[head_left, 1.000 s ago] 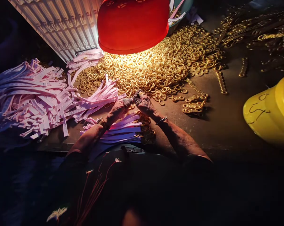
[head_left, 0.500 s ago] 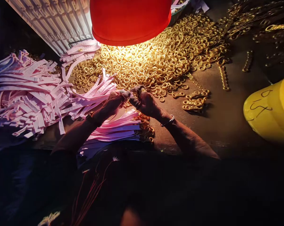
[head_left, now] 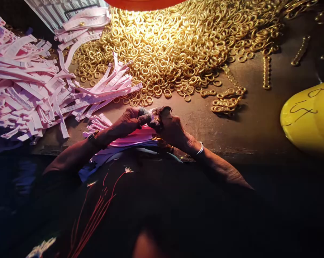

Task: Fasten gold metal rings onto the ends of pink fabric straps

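Observation:
My left hand (head_left: 129, 121) and my right hand (head_left: 171, 127) meet at the near edge of the dark table (head_left: 258, 118), fingertips pressed together around something small I cannot make out. Both fingertips wear dark cloth wraps. Under my hands lies a stack of pink plastic strips (head_left: 119, 139) with a few gold rings at its right end. A big heap of gold rings (head_left: 178, 46) glows under the lamp just beyond my hands. A bangle sits on my right wrist.
A large pile of pink strips (head_left: 22, 86) covers the left of the table, with a fan of them (head_left: 110, 89) reaching toward the rings. Short chains of linked rings (head_left: 226, 102) lie to the right. A yellow container (head_left: 309, 114) stands at the right edge. A red lampshade (head_left: 143, 3) hangs above.
My hands have drawn back from the ring heap toward my body, over the strip stack. The view has tilted down, so the lamp has slid nearly out of frame.

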### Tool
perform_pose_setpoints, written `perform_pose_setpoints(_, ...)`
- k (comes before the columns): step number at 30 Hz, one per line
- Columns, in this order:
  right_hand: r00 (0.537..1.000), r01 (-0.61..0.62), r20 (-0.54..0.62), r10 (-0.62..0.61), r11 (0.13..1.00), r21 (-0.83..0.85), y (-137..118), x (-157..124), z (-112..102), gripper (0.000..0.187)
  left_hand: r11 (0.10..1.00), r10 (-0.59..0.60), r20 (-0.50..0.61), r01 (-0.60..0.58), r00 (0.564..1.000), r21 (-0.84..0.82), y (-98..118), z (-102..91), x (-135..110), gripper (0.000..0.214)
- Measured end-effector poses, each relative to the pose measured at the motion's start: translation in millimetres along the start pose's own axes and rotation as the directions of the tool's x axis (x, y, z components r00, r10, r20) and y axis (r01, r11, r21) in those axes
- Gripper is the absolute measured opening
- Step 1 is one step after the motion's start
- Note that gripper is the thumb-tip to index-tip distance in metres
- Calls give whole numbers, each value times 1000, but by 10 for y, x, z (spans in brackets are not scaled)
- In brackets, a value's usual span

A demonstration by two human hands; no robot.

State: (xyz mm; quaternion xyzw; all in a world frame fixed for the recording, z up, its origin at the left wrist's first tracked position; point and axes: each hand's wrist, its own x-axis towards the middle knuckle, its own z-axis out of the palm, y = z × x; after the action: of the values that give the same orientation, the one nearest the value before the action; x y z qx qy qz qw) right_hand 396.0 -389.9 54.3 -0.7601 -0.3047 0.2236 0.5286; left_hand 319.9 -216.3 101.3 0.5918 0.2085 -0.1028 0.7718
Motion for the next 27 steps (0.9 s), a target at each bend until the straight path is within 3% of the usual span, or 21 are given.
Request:
perform_pose_setpoints(4, 985, 140, 115, -130, 987, -84, -52, 59, -28, 38, 1000, 10, -50, -10, 999, -6, -4, 66, -40, 32)
perform_pose_setpoints(8, 938, 263, 271, -215, 952, -154, -70, 122, -67, 28, 999, -23, -35, 22, 999, -31, -50, 57, -16, 41)
perform_pose_setpoints(11, 898, 320, 387, -210, 915, -246, -73, 178, -97, 24, 999, -17, -4, 16, 1000, -42, -102, 29, 22, 48)
perform_pose_setpoints(15, 893, 358, 405, -197, 855, -375, -62, 250, -121, 17, 1000, 19, -18, -20, 1000, -15, -140, 23, 72, 49)
perform_pose_setpoints(19, 893, 361, 431, -130, 778, -515, -74, 253, -178, 17, 981, 89, 26, -92, 996, 170, -95, -19, 104, 42)
perform_pose_setpoints(23, 898, 343, 436, -50, 700, -627, -85, 145, -306, 30, 870, 152, 31, -149, 988, 471, -114, -299, 135, 32)
perform_pose_setpoints(25, 895, 343, 445, -37, 695, -632, -42, 77, -397, 33, 736, 261, 4, -202, 965, 646, -209, -513, 150, 32)
perform_pose_setpoints(27, 902, 349, 424, -84, 718, -602, 49, 32, -521, 33, 555, 329, 59, -243, 942, 795, -349, -713, 145, 30)
